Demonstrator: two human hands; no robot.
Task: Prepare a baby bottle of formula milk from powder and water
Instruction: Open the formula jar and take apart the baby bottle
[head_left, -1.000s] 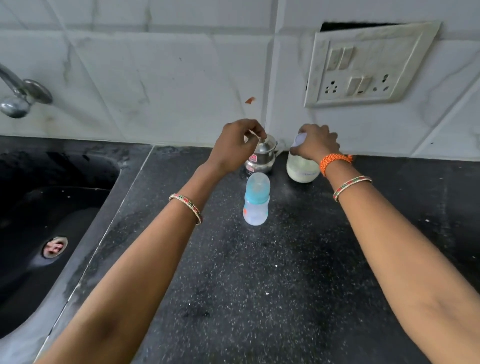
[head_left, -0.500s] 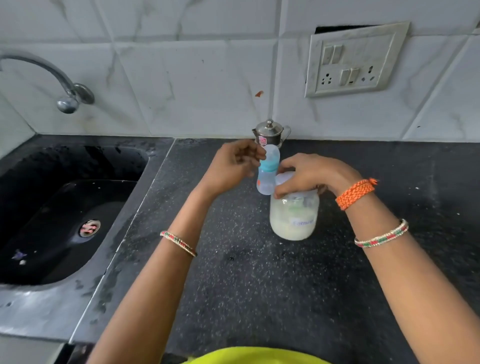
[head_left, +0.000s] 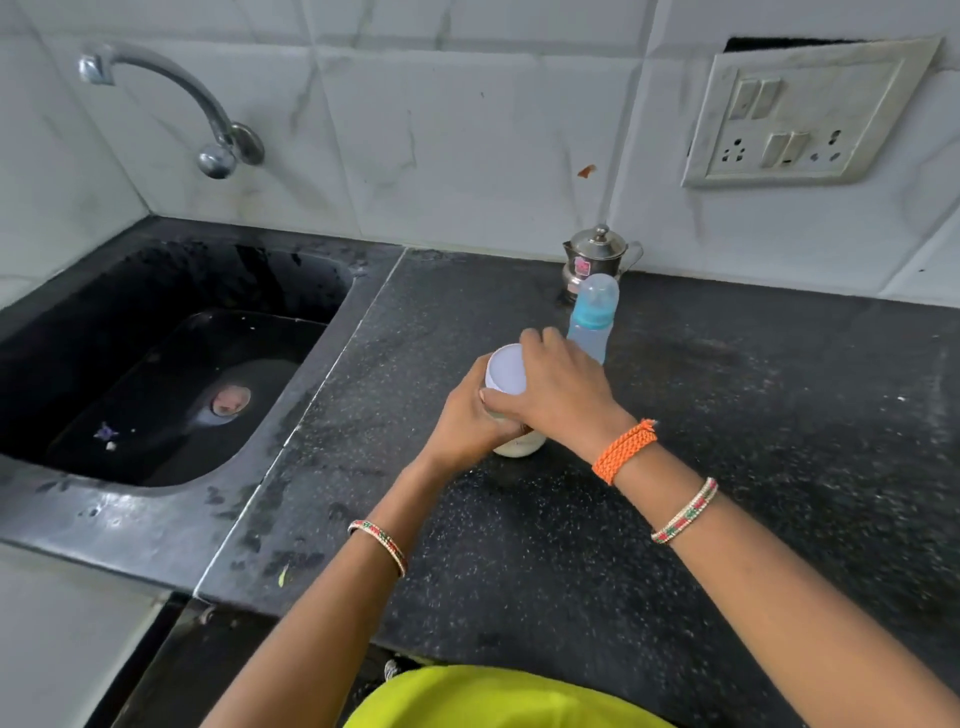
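the powder jar (head_left: 511, 410) stands upright mid-worktop (head_left: 727, 467), lid up. left hand (head_left: 470, 415) grips its body, where before it was free; right hand (head_left: 563, 395) grips the lid. the baby bottle (head_left: 592, 317) stands upright just behind, teat up.

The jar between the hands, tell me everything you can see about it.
The jar stands upright on the black counter, just in front of the baby bottle. It looks like clear plastic or glass with pale powder inside and a white round lid on top. The left hand wraps its side; the right hand grips over the lid. Most of its body is hidden.
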